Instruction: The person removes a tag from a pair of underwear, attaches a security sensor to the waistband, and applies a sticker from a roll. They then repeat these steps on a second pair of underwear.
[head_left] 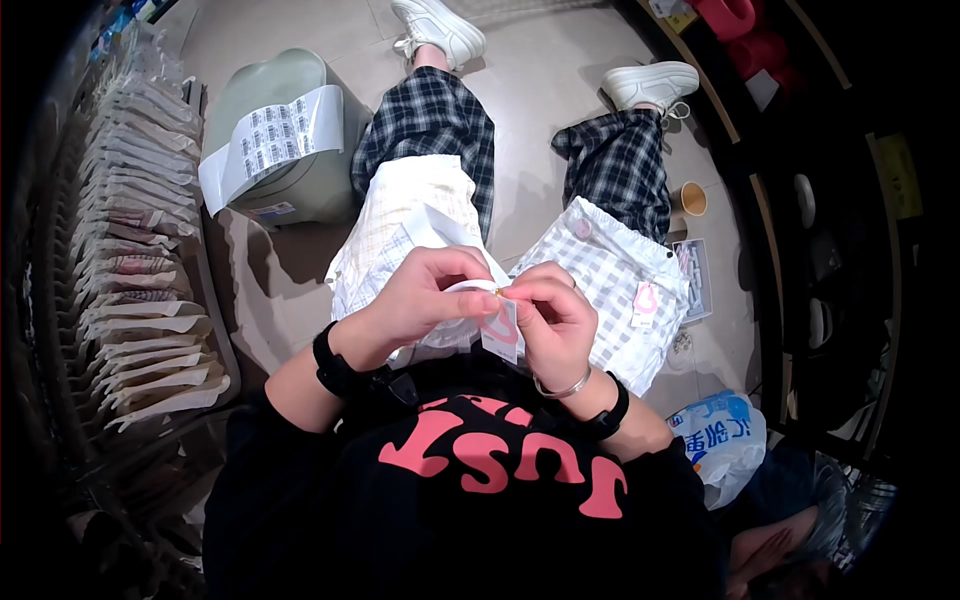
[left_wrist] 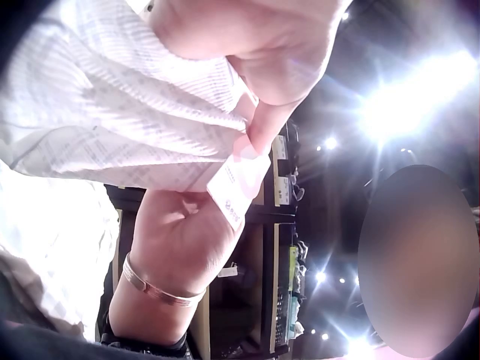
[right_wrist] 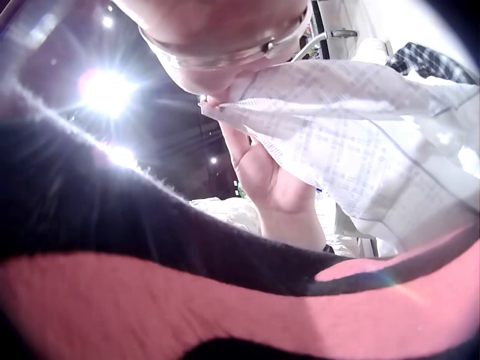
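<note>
"In the middle of the head view, what's being held?"

"A white cloth [left_wrist: 120, 97] with a faint plaid, its edge bunched between the left hand [head_left: 425, 298] and the right hand [head_left: 562, 325]."

"And the fingers?"

"Narrow on both sides. Each thumb and forefinger pinches at that edge, the fingertips nearly meeting. A tiny gold-coloured piece [head_left: 498, 292] shows between them; I can't tell which fingertip has it."

"Where's the tag [head_left: 500, 338]?"

"Hanging right below the fingertips, white with a pink print. The left wrist view shows it tilted."

"What lies around them?"

"A pale checked garment [head_left: 415, 190] over the left leg [head_left: 440, 110]; whether the held cloth is part of it, I can't make out. A grey-and-white gingham garment [head_left: 595, 275] covers part of the right leg [head_left: 620, 150], with its own pink-printed label [head_left: 645, 305]."

"On the floor?"

"Left, a grey-green container [head_left: 335, 190] with a barcode sheet [head_left: 275, 138] across its top. Right, a cup [head_left: 693, 199] and, nearer the body, a plastic bag [head_left: 735, 440]."
</note>
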